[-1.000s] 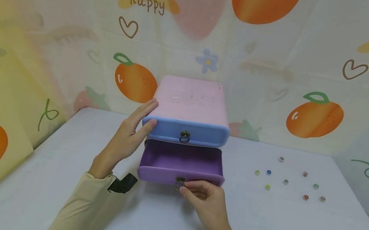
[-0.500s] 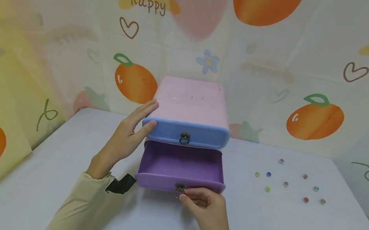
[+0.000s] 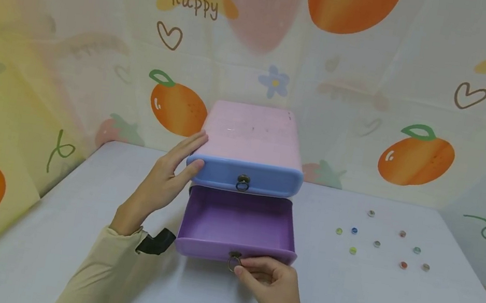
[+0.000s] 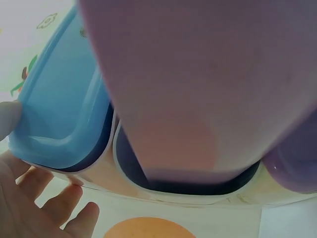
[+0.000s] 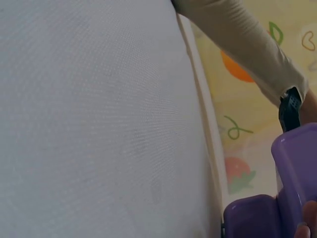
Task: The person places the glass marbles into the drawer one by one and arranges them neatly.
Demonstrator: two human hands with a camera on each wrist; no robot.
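A small drawer box with a pink top [image 3: 252, 134] stands at the middle of the table. Its blue upper drawer [image 3: 216, 173] is closed, while a purple drawer [image 3: 202, 249] below it is pulled well out, and its visible inside holds nothing. My left hand [image 3: 157, 186] rests against the box's upper left side, thumb at the blue front's edge. With thumb and forefinger my right hand [image 3: 274, 287] pinches the ring pull [image 3: 229, 263] of the purple drawer. Under the pulled-out drawer, the right wrist view shows another purple drawer [image 5: 252, 215], closed.
Several small coloured glass beads [image 3: 377, 244] lie scattered on the white tabletop [image 3: 343, 302] right of the box. A fruit-patterned cloth [image 3: 351, 58] hangs close behind the box. The left sleeve [image 3: 98, 271] reaches in along the left.
The purple drawer has slid further out toward me, with my right hand drawing back on its ring. My left hand has stayed at the box's side.
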